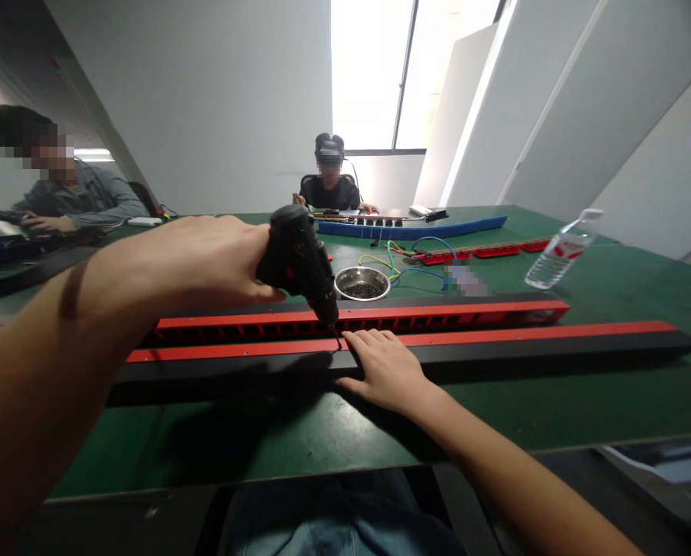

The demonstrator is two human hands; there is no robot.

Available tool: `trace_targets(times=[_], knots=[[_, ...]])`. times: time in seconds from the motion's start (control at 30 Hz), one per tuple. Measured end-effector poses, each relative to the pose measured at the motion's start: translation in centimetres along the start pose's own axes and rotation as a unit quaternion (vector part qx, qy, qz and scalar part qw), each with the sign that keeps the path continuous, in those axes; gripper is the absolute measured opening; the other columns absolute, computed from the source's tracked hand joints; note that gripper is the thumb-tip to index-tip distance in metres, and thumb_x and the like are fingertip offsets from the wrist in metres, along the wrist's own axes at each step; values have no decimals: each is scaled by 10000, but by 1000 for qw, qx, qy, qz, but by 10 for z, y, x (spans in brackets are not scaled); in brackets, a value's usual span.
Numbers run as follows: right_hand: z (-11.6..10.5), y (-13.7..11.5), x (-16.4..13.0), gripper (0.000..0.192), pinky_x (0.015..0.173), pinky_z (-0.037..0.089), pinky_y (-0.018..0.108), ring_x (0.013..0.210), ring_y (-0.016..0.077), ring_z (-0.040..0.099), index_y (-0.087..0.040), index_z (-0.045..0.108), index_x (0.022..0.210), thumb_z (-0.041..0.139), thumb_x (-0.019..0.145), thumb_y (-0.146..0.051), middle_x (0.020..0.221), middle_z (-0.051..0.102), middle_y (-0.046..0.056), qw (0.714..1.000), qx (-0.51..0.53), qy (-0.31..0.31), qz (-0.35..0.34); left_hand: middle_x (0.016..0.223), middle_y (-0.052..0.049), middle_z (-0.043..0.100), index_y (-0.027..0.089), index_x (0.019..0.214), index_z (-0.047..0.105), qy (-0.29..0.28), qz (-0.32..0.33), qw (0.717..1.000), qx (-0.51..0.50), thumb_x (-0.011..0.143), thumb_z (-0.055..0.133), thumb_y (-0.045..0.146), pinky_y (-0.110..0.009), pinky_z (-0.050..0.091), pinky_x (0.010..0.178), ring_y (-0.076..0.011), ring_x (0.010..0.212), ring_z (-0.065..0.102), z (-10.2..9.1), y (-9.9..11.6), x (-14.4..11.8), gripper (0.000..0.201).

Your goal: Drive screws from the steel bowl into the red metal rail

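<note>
My left hand (223, 259) is closed around the grip of a black cordless drill (302, 259), which slants down to the right. The tip of its thin bit meets the red top strip of a long red-and-black bar (513, 350). Just right of the bit, my right hand (388, 367) grips this bar, fingers over the top and thumb on the near side. Behind it lies a second red-and-black bar (496, 310) with a row of openings along its side. A metal bowl (362, 274) of small dark screws stands beyond both bars.
On the green table (623, 286) a clear water bottle (562, 251) stands at the right. Coloured wires (394, 259), red strips (496, 252) and a blue strip (408, 230) lie farther back. One person (330, 181) sits opposite, another (84, 189) at the left.
</note>
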State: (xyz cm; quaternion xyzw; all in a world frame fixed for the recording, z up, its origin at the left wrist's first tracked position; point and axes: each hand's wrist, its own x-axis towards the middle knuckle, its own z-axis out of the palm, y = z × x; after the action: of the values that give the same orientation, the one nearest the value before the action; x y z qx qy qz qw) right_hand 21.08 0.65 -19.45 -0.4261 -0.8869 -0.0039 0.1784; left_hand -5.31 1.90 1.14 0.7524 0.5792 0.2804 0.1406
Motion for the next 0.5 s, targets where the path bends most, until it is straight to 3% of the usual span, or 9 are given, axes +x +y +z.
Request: trace_targets(times=[0.07,0.13,0.2,0.33,0.5], knots=[[3,-1,0,690,975,440,499,1121,362,619,-165,579,1348,689,850,-630,1220,685,177,999,-34,-3,-4,692,-27,637,137,1020,759,16,60,978,198,661,882,414,-357,393,866,-287,866,640,12,8,-4,469],[3,-1,0,661,952,444,483,1086,353,622,-174,590,1315,680,854,-639,1181,688,165,999,-50,-4,-7,729,-61,648,152,1027,737,34,96,954,283,778,773,498,-416,378,913,-332,937,650,21,16,-7,428],[3,0,0,650,941,444,476,1075,350,619,-176,589,1306,674,859,-641,1168,685,162,998,-59,-3,-9,778,-91,679,152,1047,721,40,111,947,299,862,679,492,-438,374,924,-354,983,662,26,21,-9,389],[3,0,0,650,938,440,471,1077,350,611,-172,590,1302,654,869,-652,1161,680,164,998,-62,-3,-12,828,-119,715,141,1110,692,49,118,931,342,875,648,449,-447,391,890,-367,966,681,27,27,-9,390],[4,-1,1,649,941,434,470,1079,351,609,-163,583,1312,641,883,-646,1162,678,168,998,-65,-2,-12,875,-129,718,119,1126,682,41,132,944,299,858,665,396,-444,352,924,-398,1059,651,26,32,-11,386]])
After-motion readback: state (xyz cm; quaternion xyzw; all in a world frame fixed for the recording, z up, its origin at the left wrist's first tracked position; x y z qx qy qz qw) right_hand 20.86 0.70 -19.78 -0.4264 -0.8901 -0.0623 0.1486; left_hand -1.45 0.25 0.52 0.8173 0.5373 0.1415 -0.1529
